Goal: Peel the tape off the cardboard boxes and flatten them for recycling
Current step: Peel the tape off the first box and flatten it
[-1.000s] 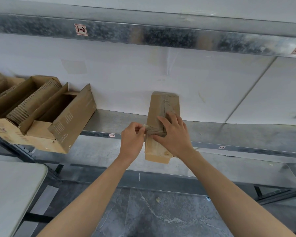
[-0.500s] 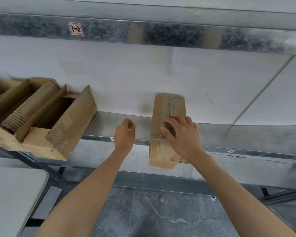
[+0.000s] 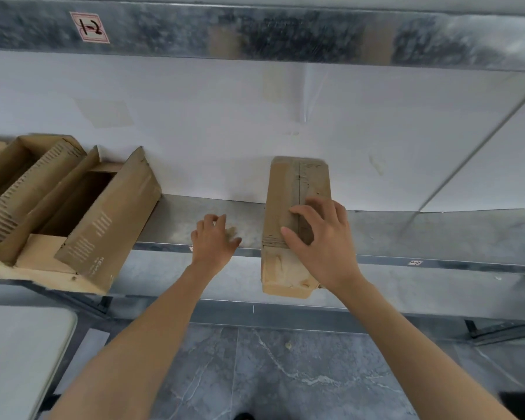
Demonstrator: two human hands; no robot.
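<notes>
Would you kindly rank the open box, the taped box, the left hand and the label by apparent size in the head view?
1. open box
2. taped box
3. left hand
4. label
No two look alike in size.

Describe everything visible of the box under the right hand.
The box is narrow, closed brown cardboard with a dark seam along its top and a paler, crumpled near end. It lies lengthwise on the shelf, far end toward the wall, near end overhanging. The right hand holds its top, fingers curled.
</notes>
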